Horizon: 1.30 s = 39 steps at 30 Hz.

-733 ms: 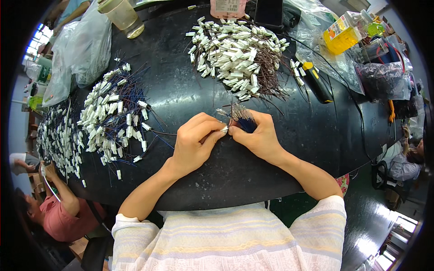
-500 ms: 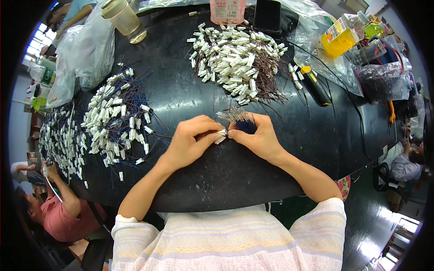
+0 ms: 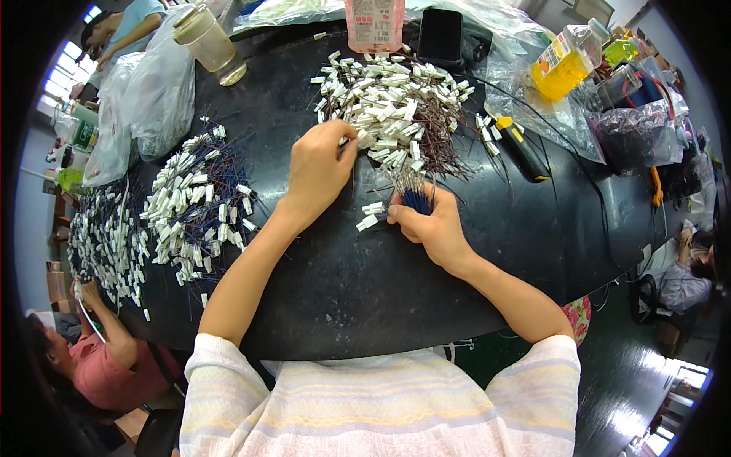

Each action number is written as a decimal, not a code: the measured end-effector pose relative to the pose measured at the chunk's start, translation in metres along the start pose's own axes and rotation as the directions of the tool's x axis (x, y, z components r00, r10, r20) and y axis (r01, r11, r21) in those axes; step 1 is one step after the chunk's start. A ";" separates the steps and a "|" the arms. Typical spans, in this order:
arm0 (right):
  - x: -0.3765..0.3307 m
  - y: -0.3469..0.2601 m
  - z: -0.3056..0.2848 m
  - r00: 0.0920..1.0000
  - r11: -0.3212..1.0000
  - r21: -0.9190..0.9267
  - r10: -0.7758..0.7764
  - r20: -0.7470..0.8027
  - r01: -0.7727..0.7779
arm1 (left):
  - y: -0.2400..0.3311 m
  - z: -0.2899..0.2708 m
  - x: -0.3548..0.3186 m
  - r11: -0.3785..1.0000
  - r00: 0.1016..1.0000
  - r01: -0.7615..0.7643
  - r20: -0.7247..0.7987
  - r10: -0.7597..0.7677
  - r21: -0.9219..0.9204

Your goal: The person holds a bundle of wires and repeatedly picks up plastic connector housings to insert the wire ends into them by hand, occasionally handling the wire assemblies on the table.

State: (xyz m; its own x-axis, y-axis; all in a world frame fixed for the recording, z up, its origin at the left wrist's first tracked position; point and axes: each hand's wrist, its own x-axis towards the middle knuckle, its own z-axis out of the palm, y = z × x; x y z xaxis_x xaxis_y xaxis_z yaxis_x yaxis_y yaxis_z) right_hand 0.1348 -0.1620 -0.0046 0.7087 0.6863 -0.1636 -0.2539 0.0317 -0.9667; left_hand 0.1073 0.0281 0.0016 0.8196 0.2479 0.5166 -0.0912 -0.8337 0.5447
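Observation:
My left hand (image 3: 323, 164) reaches to the near left edge of a pile of white plastic connectors (image 3: 384, 103) with thin brown wires. Its thumb and fingers close on a white connector (image 3: 362, 139) there. In my right hand (image 3: 435, 231) a bundle of dark blue wires (image 3: 417, 200) is gripped, its pale, thin ends pointing away toward the pile. Two white connectors (image 3: 368, 222) stick out beside the right thumb, just above the black tabletop; whether the hand holds their wires is hidden.
More connectors with blue wires (image 3: 190, 190) lie left. A yellow-and-black cutter (image 3: 521, 147), phone (image 3: 440, 36), pink bottle (image 3: 375, 27), yellow bottle (image 3: 560, 68) and lidded jar (image 3: 209, 46) stand or lie farther back. A co-worker (image 3: 114, 358) in red sits at the left.
My left hand has left the connector beside my right hand and moved up and away to the pile. My right hand stays nearly in place, keeping the blue wires.

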 end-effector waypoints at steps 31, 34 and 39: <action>-0.006 -0.003 0.010 0.990 0.928 -0.346 -0.132 0.048 0.140 | 0.032 -0.043 -0.075 0.453 0.780 0.625 0.490 -0.389 -0.635; -0.006 0.000 0.009 0.979 0.902 -0.383 -0.183 0.085 0.202 | 0.030 -0.040 -0.078 0.483 0.808 0.589 0.463 -0.364 -0.648; -0.007 -0.004 0.011 0.994 0.960 -0.260 -0.096 0.054 0.107 | 0.028 -0.035 -0.083 0.574 0.815 0.574 0.476 -0.330 -0.584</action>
State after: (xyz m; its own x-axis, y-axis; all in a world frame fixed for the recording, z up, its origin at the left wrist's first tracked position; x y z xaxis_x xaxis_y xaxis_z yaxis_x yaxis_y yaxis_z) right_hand 0.1241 -0.1588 0.0024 0.6931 0.7184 -0.0589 0.0038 -0.0853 -0.9964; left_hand 0.0173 0.0013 -0.0027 0.9674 0.2423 -0.0737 0.0877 -0.0476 0.9950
